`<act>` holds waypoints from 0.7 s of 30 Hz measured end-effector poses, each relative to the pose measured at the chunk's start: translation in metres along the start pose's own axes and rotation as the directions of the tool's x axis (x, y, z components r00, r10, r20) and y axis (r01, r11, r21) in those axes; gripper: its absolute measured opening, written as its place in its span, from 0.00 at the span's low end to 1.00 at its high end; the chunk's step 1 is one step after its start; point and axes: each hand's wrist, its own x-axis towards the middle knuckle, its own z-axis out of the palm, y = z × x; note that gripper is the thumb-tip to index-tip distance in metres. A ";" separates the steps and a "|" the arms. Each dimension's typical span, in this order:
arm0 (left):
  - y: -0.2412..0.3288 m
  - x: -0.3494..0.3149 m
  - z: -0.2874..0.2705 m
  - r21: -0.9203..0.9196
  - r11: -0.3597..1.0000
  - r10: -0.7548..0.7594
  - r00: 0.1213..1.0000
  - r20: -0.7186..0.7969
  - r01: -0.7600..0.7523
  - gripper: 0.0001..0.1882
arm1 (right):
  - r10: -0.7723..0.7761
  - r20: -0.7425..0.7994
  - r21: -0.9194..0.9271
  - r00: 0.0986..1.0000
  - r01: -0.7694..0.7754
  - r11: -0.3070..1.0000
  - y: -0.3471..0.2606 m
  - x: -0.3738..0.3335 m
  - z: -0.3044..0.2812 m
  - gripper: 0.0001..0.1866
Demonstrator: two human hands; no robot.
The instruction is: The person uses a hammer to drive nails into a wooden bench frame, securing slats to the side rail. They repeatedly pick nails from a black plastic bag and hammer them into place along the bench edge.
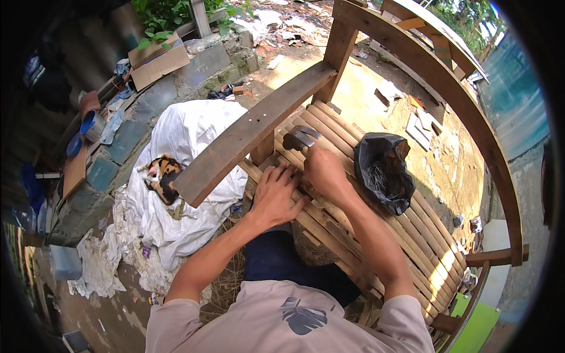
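A wooden bench point(429, 247) with a seat of narrow slats runs beneath both of my hands. My right hand point(323, 170) is closed round a hammer point(300, 139), its metal head just above the slats near the bench's left end. Close beside it, my left hand point(275, 194) lies over the edge of the slats, fingers stretched forward and thumb out to the right. Whether a nail is under those fingertips is hidden. To the right of the hammer, an open black plastic bag point(376, 197) rests on the slats with thin grey nails point(384, 167) inside.
A thick wooden armrest point(259, 130) crosses left of my hands, and the curved back rail point(471, 106) arches along the right. A calico cat point(163, 176) lies on a white sack point(197, 126) at the left. Behind stands a low block wall point(126, 141) with cardboard point(159, 66).
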 end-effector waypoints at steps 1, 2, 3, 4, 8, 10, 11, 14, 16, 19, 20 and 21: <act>0.001 -0.002 0.001 0.003 1.000 -0.003 1.000 0.006 0.003 0.34 | -0.059 0.022 -0.054 0.998 0.060 0.997 0.009 0.001 0.009 0.15; -0.002 -0.003 0.002 0.014 1.000 -0.008 1.000 0.009 0.008 0.34 | -0.061 0.077 -0.075 0.995 0.067 0.995 -0.002 0.008 -0.011 0.15; -0.005 -0.004 0.002 0.024 1.000 -0.012 1.000 0.013 0.012 0.34 | -0.026 0.071 -0.050 0.997 0.030 0.998 -0.010 0.005 -0.020 0.14; -0.003 -0.002 -0.001 -0.001 1.000 -0.003 1.000 -0.001 0.003 0.34 | 0.012 0.059 -0.026 0.998 -0.010 1.000 -0.017 0.004 -0.028 0.14; -0.002 -0.002 0.003 0.013 1.000 0.004 1.000 -0.025 -0.004 0.34 | 0.053 0.014 -0.015 0.999 -0.053 0.999 -0.012 -0.001 -0.005 0.14; -0.002 -0.002 0.001 0.046 0.999 0.010 1.000 0.003 -0.010 0.34 | -0.021 0.068 -0.072 0.997 0.026 0.997 -0.004 0.005 -0.003 0.15; -0.003 -0.003 -0.001 0.037 0.999 0.005 1.000 0.001 -0.005 0.34 | 0.003 0.065 -0.066 0.998 0.001 0.998 -0.012 0.007 -0.012 0.15; -0.005 -0.002 -0.001 0.024 1.000 -0.001 1.000 -0.007 0.002 0.34 | 0.076 0.017 -0.007 0.997 -0.076 0.997 -0.032 0.003 -0.028 0.15; -0.005 -0.003 0.003 0.035 0.999 -0.001 1.000 -0.002 0.001 0.35 | 0.015 0.027 -0.037 1.000 -0.014 0.999 -0.018 0.005 -0.008 0.15; -0.008 -0.002 0.005 0.074 0.997 0.026 1.000 -0.008 -0.026 0.37 | 0.035 0.095 -0.020 0.995 -0.033 0.999 -0.009 0.003 -0.011 0.14; -0.007 -0.002 0.001 0.056 0.998 0.026 1.000 -0.013 -0.025 0.40 | 0.072 0.091 -0.027 0.993 -0.069 0.997 -0.009 -0.003 -0.016 0.14; -0.008 -0.001 -0.002 0.048 0.998 0.034 0.999 -0.001 -0.034 0.40 | 0.110 0.086 -0.033 0.990 -0.107 0.994 -0.008 -0.009 -0.021 0.15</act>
